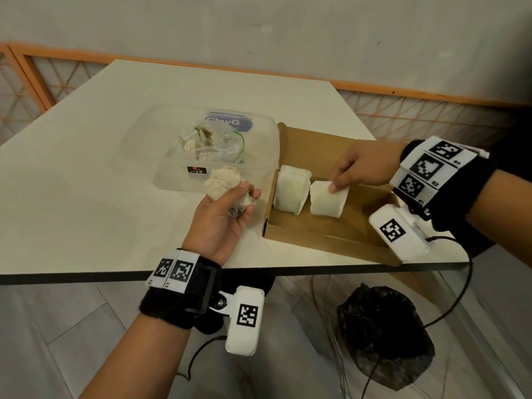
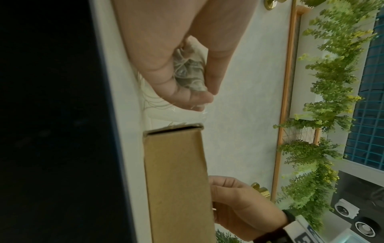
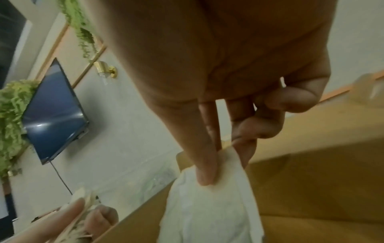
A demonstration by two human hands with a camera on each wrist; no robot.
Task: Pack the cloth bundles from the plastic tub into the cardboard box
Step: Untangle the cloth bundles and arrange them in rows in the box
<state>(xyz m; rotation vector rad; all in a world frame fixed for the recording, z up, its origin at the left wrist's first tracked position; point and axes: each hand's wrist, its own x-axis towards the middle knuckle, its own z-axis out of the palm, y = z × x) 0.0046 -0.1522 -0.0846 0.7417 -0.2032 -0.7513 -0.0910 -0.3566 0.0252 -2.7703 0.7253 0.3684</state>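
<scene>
A clear plastic tub (image 1: 135, 156) stands mid-table with a bag of cloth pieces (image 1: 213, 142) inside. To its right lies the open cardboard box (image 1: 316, 237), with two white cloth bundles upright at its left end. My right hand (image 1: 336, 185) pinches the top of the right bundle (image 1: 325, 203), seen close in the right wrist view (image 3: 207, 213); the left bundle (image 1: 289, 194) stands free. My left hand (image 1: 246, 198) grips a frayed cream bundle (image 1: 223, 182) above the table, between tub and box. In the left wrist view the fingers curl round that bundle (image 2: 189, 72).
The box's front right corner sits at the table's near edge (image 1: 115, 276). A dark bag (image 1: 383, 335) and cables lie on the floor below. An orange-framed lattice rail (image 1: 431, 96) runs behind the table. The box's right half (image 1: 371, 197) holds nothing.
</scene>
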